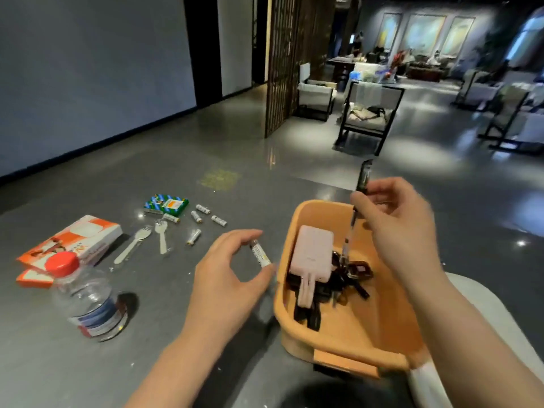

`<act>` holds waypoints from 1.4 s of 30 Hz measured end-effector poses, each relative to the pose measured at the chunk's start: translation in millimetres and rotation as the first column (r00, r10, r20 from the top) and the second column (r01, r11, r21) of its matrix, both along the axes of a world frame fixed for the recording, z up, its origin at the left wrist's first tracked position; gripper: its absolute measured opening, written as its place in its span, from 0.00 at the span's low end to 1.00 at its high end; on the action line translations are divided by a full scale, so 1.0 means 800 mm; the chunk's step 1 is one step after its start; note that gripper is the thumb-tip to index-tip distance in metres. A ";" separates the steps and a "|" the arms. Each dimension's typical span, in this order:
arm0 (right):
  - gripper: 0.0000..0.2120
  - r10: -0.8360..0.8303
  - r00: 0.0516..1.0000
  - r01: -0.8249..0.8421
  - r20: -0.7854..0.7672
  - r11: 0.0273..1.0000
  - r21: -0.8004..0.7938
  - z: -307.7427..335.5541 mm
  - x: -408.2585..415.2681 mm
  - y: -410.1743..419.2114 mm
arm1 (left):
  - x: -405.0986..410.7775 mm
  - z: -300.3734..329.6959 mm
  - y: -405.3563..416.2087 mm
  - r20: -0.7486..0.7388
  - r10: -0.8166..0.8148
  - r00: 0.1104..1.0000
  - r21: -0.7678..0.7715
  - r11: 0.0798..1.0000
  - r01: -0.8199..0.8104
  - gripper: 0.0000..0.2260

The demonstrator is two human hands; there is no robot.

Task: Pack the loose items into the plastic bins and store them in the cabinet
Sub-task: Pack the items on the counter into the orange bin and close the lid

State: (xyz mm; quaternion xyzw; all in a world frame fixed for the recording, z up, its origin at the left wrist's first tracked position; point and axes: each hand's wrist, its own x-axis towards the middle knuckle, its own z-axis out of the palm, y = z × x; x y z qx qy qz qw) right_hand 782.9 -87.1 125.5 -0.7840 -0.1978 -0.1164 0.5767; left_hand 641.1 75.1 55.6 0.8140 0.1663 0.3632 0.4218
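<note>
Right hand (403,228): pinched a dark pen (357,201) near its upper part, held steeply, tip down over the orange bin (347,343); lower length blurred.

Left hand (235,269): gripped one small battery (260,254) between thumb and fingertips, just beside the bin's left wall, above the desk (206,334).

Orange bin: stood at the near right of the desk, close to its edge. Held a pale pink power bank (312,254) with short cable, lying over a tangle of dark items (350,275), possibly keys and cables; not clear enough to name.

Left loose on the desk, well apart from the bin:
- five batteries (219,220), scattered near a green battery pack (166,204)
- two white plastic forks (132,248), side by side
- two orange-and-white cartons (73,245), stacked or overlapping
- clear water bottle (88,301) with red cap, upright, nearest the viewer

Cabinet: not in view.

Progress, judged: packing part done; most small items still outside the bin.

Risks, judged:
- pen released from height could strike the power bank or bounce off the rim and out
- battery, round and smooth, could slip from a light grip and roll along the glossy desk
- bin near the edge could shift or tip if a forearm pressed its rim
- bottle could topple if brushed while reaching for the forks
</note>
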 end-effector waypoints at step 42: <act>0.08 -0.060 0.985 -0.136 -0.160 0.294 -0.946 -0.100 0.090 -0.034 | 0.045 -0.019 -0.021 -0.208 0.098 0.973 0.182 0.981 -0.060 0.11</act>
